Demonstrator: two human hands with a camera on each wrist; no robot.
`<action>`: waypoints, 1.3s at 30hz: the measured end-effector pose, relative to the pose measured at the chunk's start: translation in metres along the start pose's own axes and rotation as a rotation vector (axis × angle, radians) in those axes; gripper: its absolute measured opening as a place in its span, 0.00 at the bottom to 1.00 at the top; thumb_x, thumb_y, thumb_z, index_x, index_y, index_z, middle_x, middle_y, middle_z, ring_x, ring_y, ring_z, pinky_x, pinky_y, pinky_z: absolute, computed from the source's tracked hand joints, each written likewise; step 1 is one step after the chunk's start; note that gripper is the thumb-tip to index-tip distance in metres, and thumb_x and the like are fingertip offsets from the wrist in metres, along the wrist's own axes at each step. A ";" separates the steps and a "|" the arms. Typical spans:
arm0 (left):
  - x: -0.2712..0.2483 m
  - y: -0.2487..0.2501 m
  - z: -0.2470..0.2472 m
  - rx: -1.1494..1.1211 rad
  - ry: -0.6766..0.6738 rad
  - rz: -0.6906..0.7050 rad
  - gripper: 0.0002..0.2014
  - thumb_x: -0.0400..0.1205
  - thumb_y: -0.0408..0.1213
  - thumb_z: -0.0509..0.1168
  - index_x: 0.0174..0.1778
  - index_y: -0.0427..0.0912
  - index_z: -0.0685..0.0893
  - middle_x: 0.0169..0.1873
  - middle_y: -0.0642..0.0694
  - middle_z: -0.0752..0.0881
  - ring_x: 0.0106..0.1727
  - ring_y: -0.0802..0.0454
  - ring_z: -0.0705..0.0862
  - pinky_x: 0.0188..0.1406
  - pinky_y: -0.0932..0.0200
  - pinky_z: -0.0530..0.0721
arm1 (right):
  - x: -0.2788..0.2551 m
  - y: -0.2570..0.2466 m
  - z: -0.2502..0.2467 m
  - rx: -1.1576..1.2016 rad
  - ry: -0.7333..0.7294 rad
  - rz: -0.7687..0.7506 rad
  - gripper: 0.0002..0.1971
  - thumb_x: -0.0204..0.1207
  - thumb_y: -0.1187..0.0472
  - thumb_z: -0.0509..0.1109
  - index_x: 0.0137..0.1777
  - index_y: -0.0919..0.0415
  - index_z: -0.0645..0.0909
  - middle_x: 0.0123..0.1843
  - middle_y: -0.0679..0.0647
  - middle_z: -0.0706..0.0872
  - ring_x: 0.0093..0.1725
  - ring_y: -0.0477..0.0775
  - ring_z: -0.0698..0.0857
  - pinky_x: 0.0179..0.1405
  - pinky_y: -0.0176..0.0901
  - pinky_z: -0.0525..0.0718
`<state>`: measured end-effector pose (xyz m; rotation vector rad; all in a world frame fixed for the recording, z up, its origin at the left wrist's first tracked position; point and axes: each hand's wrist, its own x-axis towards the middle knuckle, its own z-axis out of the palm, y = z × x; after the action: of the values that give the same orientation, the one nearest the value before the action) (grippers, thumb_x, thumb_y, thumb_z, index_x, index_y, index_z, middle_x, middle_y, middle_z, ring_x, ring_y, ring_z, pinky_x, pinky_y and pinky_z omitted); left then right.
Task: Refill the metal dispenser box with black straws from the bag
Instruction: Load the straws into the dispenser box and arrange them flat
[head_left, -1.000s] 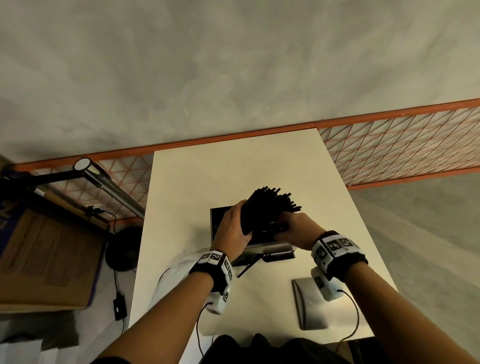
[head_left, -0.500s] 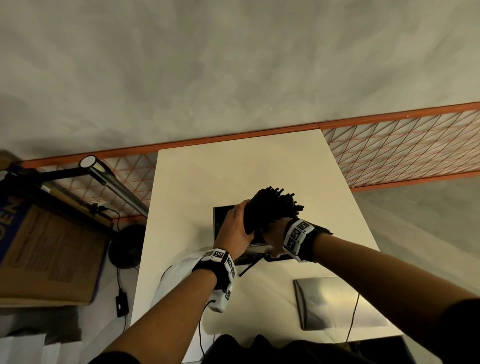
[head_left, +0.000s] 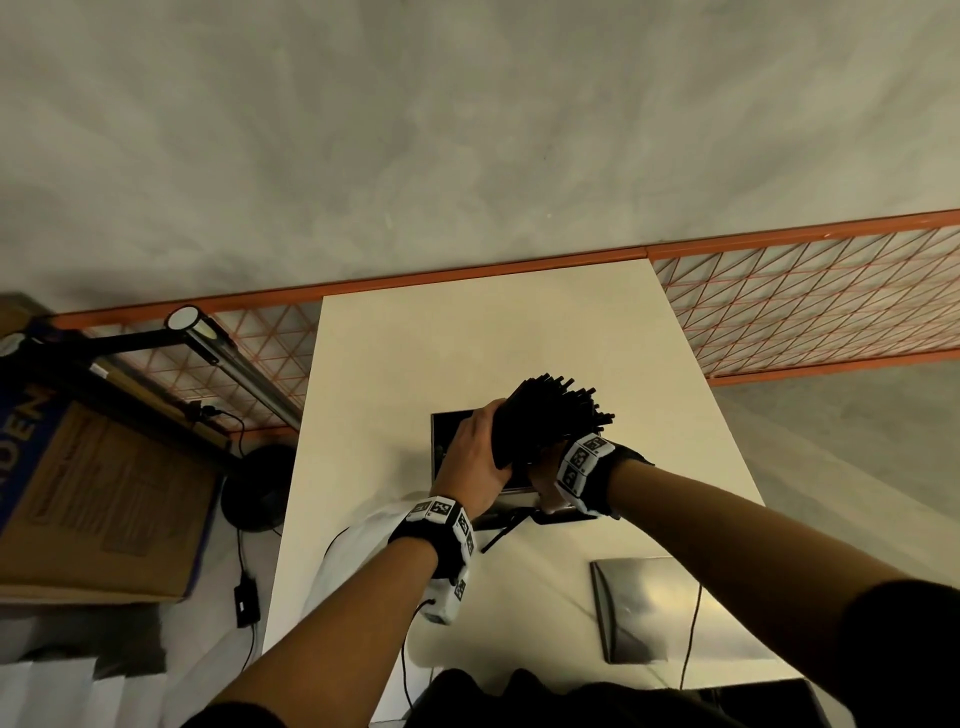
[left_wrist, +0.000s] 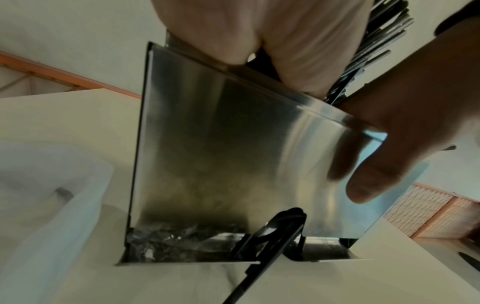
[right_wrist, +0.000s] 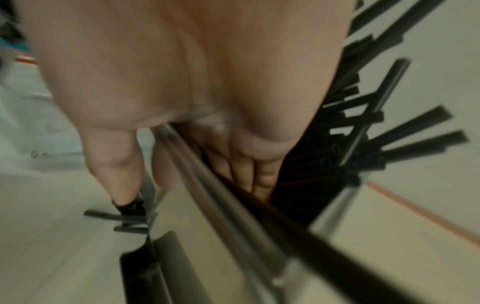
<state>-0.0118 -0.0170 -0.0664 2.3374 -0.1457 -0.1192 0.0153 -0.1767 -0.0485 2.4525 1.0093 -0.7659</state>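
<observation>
Since the earlier view our right hand (head_left: 545, 470) has swung in from the near side of the bundle and now sits under it, fingers reaching down inside the metal dispenser box (left_wrist: 233, 154) behind its front wall, thumb outside; its grip reads as loosely spread against the straws rather than pinching, though the blur leaves this uncertain. Our left hand (head_left: 475, 460) wraps the bundle of black straws (head_left: 550, 421) from nine o'clock, fingers curled round it. We judge the task about midway: the bundle stands steeply in the box, its tops fanning out above the rim toward twelve o'clock, not yet laid flat. One stray straw (left_wrist: 262, 265) pokes from the front slot onto the desk (head_left: 467, 338). The lid (head_left: 649, 608) lies at five o'clock, still off; the white bag (head_left: 358, 551) slumps at seven o'clock.
</observation>
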 end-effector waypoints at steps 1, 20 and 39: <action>0.000 0.000 0.000 -0.001 0.000 0.000 0.41 0.77 0.37 0.77 0.84 0.53 0.64 0.74 0.46 0.76 0.76 0.46 0.76 0.75 0.47 0.78 | 0.001 0.000 -0.002 0.010 -0.038 -0.001 0.27 0.76 0.43 0.66 0.70 0.56 0.79 0.67 0.55 0.84 0.68 0.62 0.81 0.71 0.57 0.76; 0.004 -0.005 0.000 -0.035 -0.019 -0.004 0.41 0.77 0.38 0.78 0.83 0.56 0.63 0.75 0.49 0.76 0.76 0.49 0.75 0.76 0.48 0.78 | -0.002 -0.003 0.002 -0.200 0.276 -0.043 0.23 0.85 0.55 0.60 0.79 0.57 0.71 0.80 0.59 0.73 0.81 0.64 0.68 0.83 0.59 0.61; 0.004 -0.003 -0.001 -0.021 -0.044 -0.029 0.45 0.74 0.30 0.78 0.85 0.53 0.62 0.77 0.48 0.73 0.79 0.49 0.72 0.80 0.53 0.73 | -0.026 0.011 -0.054 -0.208 -0.017 -0.231 0.05 0.78 0.59 0.69 0.48 0.58 0.86 0.51 0.53 0.89 0.52 0.60 0.84 0.64 0.53 0.79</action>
<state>-0.0070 -0.0144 -0.0679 2.3174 -0.1322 -0.1858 0.0262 -0.1686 0.0110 2.1753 1.3115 -0.7115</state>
